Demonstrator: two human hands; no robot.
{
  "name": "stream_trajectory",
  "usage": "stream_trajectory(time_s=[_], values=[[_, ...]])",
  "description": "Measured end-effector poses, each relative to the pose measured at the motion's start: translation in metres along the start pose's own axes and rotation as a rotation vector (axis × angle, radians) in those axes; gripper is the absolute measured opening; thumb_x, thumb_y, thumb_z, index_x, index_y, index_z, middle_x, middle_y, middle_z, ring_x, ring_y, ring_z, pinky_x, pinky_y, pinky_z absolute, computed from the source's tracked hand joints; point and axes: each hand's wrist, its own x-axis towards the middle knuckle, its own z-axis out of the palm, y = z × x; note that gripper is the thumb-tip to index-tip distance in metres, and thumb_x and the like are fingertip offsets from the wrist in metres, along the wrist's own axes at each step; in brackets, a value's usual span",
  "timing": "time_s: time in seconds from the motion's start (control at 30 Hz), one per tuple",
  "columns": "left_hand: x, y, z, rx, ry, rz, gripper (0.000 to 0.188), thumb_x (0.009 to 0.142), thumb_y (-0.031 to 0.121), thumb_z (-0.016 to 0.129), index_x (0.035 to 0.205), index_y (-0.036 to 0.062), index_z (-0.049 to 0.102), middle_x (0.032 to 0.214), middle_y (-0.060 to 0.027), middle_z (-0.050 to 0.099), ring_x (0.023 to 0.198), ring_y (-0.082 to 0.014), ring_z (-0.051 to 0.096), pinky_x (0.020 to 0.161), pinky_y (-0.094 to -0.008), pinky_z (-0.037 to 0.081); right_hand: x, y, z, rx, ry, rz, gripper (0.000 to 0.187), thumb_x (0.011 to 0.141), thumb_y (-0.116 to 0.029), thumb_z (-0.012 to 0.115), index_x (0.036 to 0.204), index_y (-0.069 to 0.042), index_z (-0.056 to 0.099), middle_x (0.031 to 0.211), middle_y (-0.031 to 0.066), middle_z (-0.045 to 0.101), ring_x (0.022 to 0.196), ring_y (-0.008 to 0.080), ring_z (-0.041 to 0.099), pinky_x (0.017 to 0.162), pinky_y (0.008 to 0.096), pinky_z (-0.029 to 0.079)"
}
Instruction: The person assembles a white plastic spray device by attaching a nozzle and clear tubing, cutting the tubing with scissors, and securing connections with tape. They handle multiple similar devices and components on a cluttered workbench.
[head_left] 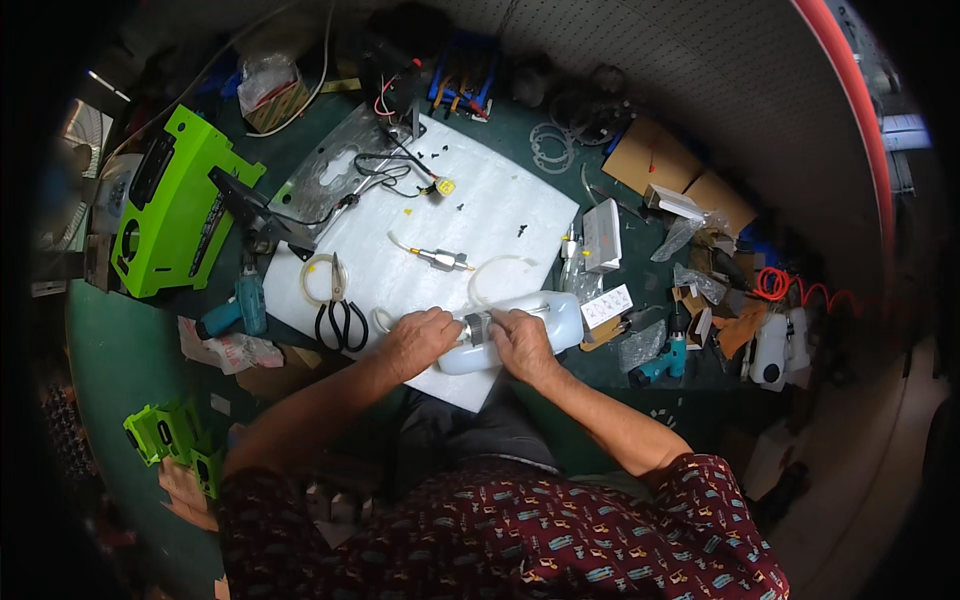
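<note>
A translucent white plastic tank (564, 318) lies on its side on the white foam sheet (520, 195), close in front of me. At its middle sits a ribbed metal fitting (476, 328), between my two hands. My left hand (420, 342) is closed at the left side of this fitting, its fingertips partly hidden. Curled over the tank just right of the fitting is my right hand (523, 345). Farther off on the foam lies a metal cylinder (442, 259) with brass ends and a short clear tube. Black-handled scissors (341, 312) rest left of my left hand.
A bright green housing (172, 212) stands at the left, with a teal power drill (245, 303) nearby. A clear plate with wiring (340, 165) overlaps the foam's far left. Small boxes (602, 237), another teal drill (668, 358) and a red coiled hose (775, 284) crowd the right.
</note>
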Motion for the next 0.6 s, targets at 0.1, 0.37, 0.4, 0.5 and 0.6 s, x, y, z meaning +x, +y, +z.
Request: stream_trajectory(time_s=[0.1, 0.37, 0.4, 0.5, 0.6], values=[[0.001, 0.000, -0.011, 0.009, -0.043, 0.022, 0.030, 0.087, 0.018, 0.078, 0.110, 0.0029, 0.068, 0.095, -0.0090, 0.063, 0.090, -0.0267, 0.067, 0.074, -0.0372, 0.058, -0.002, -0.001, -0.005, 0.069, -0.012, 0.058, 0.021, 0.092, -0.010, 0.070, 0.106, 0.005, 0.075, 0.095, 0.0290, 0.072, 0.093, 0.0466, 0.069, 0.081, 0.0487, 0.055], [-0.002, -0.009, 0.000, -0.022, -0.028, 0.058, 0.031, 0.084, 0.011, 0.079, 0.111, -0.0003, 0.069, 0.094, -0.0112, 0.063, 0.090, -0.0275, 0.067, 0.074, -0.0359, 0.059, -0.006, 0.003, 0.005, 0.010, 0.036, -0.025, 0.018, 0.093, -0.009, 0.069, 0.103, 0.005, 0.072, 0.086, 0.0249, 0.067, 0.084, 0.0461, 0.066, 0.073, 0.0516, 0.052], [-0.002, -0.010, 0.002, -0.030, -0.032, 0.057, 0.031, 0.084, 0.011, 0.079, 0.111, -0.0007, 0.069, 0.094, -0.0113, 0.063, 0.089, -0.0277, 0.067, 0.074, -0.0361, 0.059, -0.007, 0.004, 0.009, 0.008, 0.056, -0.026, 0.017, 0.093, -0.009, 0.069, 0.102, 0.005, 0.071, 0.085, 0.0243, 0.065, 0.082, 0.0461, 0.065, 0.072, 0.0522, 0.051], [0.000, -0.012, 0.002, -0.040, -0.046, 0.076, 0.030, 0.084, 0.009, 0.078, 0.111, -0.0013, 0.068, 0.094, -0.0115, 0.062, 0.089, -0.0281, 0.066, 0.074, -0.0368, 0.058, -0.008, 0.004, 0.013, -0.018, 0.064, -0.006, 0.016, 0.093, -0.010, 0.068, 0.102, 0.003, 0.071, 0.084, 0.0235, 0.063, 0.082, 0.0462, 0.064, 0.071, 0.0537, 0.050], [0.002, -0.013, 0.000, -0.059, -0.049, 0.107, 0.030, 0.085, 0.009, 0.078, 0.111, -0.0010, 0.067, 0.094, -0.0113, 0.062, 0.089, -0.0283, 0.065, 0.074, -0.0371, 0.058, -0.009, 0.002, 0.016, -0.057, 0.063, 0.012, 0.015, 0.093, -0.010, 0.067, 0.101, 0.002, 0.071, 0.085, 0.0232, 0.063, 0.082, 0.0462, 0.065, 0.071, 0.0548, 0.051]])
